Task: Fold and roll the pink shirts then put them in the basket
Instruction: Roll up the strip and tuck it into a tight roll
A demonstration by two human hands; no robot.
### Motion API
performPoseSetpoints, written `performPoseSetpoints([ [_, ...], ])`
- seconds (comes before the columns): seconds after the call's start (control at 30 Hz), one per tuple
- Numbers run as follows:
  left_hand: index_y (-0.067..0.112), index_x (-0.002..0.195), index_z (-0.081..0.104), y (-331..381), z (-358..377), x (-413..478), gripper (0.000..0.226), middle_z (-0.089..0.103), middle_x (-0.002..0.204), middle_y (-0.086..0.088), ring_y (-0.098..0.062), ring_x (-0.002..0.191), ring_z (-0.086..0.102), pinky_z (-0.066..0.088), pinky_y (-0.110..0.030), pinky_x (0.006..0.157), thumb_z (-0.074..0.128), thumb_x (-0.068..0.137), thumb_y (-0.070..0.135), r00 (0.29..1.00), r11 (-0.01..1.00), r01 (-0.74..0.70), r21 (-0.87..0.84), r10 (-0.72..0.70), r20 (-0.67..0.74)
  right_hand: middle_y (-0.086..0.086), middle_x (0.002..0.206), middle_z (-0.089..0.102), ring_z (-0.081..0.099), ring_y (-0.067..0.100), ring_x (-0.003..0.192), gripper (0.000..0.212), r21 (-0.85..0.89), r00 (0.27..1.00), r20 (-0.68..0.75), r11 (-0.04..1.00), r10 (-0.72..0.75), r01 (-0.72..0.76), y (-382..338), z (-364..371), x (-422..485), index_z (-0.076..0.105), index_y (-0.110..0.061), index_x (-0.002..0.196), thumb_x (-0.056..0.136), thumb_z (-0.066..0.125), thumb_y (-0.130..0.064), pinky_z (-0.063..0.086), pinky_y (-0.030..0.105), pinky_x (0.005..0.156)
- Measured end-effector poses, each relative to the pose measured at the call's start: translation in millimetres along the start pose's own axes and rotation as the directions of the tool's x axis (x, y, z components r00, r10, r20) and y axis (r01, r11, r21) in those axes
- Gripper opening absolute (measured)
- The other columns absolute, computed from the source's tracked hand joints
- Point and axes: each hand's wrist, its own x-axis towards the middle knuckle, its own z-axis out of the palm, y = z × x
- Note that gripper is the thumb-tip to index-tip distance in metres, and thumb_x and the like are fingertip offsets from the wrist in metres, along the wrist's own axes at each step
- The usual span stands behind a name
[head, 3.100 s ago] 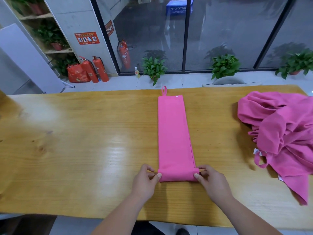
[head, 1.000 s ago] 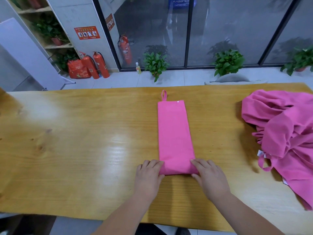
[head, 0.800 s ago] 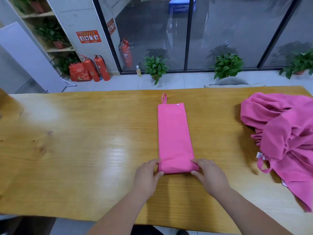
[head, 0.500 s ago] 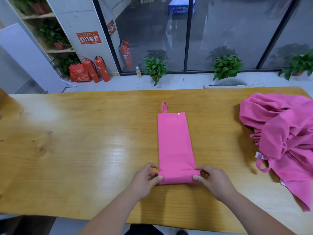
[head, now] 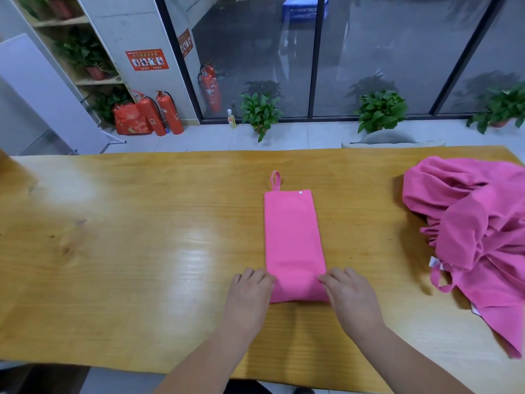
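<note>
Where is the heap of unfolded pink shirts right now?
The heap lies at the right end of the table in the head view, apart from the folded shirt and right of the right hand.

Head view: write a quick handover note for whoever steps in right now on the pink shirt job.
Left hand: open, fingers pressing the left side of the shirt's rolled near end.
Right hand: open, pressing the right side.
Folded shirt: a long strip in the middle of the table, loop end far, near end rolled a little.
Pile of unfolded pink shirts: on the table's right.
Basket: not in view.
Done: this shirt is folded and the roll is begun.
Left: finish the roll, put it in the basket, then do the pile.
</note>
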Motion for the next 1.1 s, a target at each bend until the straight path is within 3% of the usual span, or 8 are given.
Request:
performPoseSetpoints([
  [0.17,0.029,0.14,0.062,2.3,-4.4,-10.5,0.057,0.061,0.129,0.014,-0.018,0.106,0.056,0.05,-0.037,0.085,0.067,0.091,0.058,0.994,0.999,0.013,0.034,-0.016,0.106,-0.014,0.125,0.061,0.059,0.018,0.104,0.039,-0.004,0.996,0.09,1.0,-0.014,0.014,1.6,2.6,-12.1,0.066,-0.026,0.135,0.104,0.051,-0.045,0.053,0.038,0.082],
  [0.37,0.036,0.155,0.044,3.0,-16.6,10.7,0.061,0.053,0.143,0.016,-0.015,0.124,0.049,0.04,-0.034,0.103,0.062,0.1,0.052,0.968,0.996,0.083,0.013,-0.084,0.238,-0.019,0.139,0.055,0.054,0.014,0.12,0.064,-0.004,0.965,0.262,1.0,0.011,-0.01,3.5,-7.4,0.3,0.053,-0.031,0.152,0.095,0.063,-0.059,0.05,0.034,0.096],
  [0.47,0.038,0.153,0.044,-1.9,-16.0,8.6,0.062,0.058,0.141,0.016,-0.014,0.121,0.057,0.043,-0.035,0.102,0.066,0.098,0.051,0.951,0.972,0.199,-0.128,-0.16,0.265,-0.016,0.136,0.059,0.055,0.015,0.12,0.063,0.053,0.956,0.288,0.995,0.061,-0.08,2.9,-12.1,4.8,0.051,-0.033,0.151,0.095,0.064,-0.059,0.05,0.036,0.096],
  [0.63,0.041,0.136,0.055,-7.8,-18.4,-7.6,0.049,0.066,0.125,0.021,-0.01,0.102,0.066,0.049,-0.028,0.082,0.073,0.093,0.055,0.907,0.819,0.396,-0.415,-0.278,0.317,-0.014,0.106,0.058,0.06,0.009,0.102,0.056,0.341,0.913,0.342,0.875,0.223,-0.342,16.7,-8.2,-6.2,0.051,-0.05,0.129,0.082,0.066,-0.077,0.053,0.033,0.085],
  [0.83,0.037,0.119,0.069,-18.8,-21.0,-14.3,0.043,0.069,0.108,0.02,0.001,0.1,0.065,0.056,-0.034,0.093,0.072,0.088,0.066,0.874,0.745,0.452,-0.491,-0.259,0.412,-0.019,0.104,0.058,0.06,0.0,0.1,0.065,0.402,0.898,0.368,0.83,0.24,-0.387,19.7,-9.7,-11.7,0.063,-0.047,0.121,0.072,0.058,-0.089,0.051,0.026,0.086],
  [0.93,0.037,0.121,0.069,-21.2,-19.1,-4.0,0.044,0.06,0.114,0.02,-0.005,0.11,0.054,0.048,-0.028,0.095,0.072,0.088,0.065,0.934,0.857,0.336,-0.39,-0.249,0.256,-0.022,0.106,0.058,0.055,0.006,0.106,0.053,0.337,0.935,0.268,0.886,0.233,-0.318,13.6,-12.7,-2.1,0.065,-0.043,0.122,0.081,0.068,-0.076,0.053,0.032,0.084],
  [1.03,0.037,0.108,0.069,-14.0,-19.4,13.7,0.024,0.056,0.108,0.018,-0.009,0.103,0.049,0.044,-0.029,0.09,0.075,0.09,0.05,0.985,0.949,0.172,-0.263,-0.159,0.072,-0.018,0.101,0.056,0.053,0.014,0.095,0.027,0.225,0.987,0.042,0.961,0.153,-0.158,2.6,-15.3,13.5,0.07,-0.037,0.103,0.084,0.081,-0.053,0.053,0.036,0.071],
  [1.1,0.036,0.1,0.068,-6.1,-18.8,22.3,0.01,0.057,0.101,0.016,-0.013,0.1,0.052,0.044,-0.033,0.086,0.069,0.095,0.044,0.994,0.985,0.093,-0.145,-0.085,0.063,-0.015,0.094,0.058,0.049,0.017,0.088,0.015,0.112,0.999,-0.023,0.993,0.042,-0.039,-2.5,-10.6,19.5,0.071,-0.032,0.092,0.088,0.083,-0.04,0.049,0.038,0.067],
])
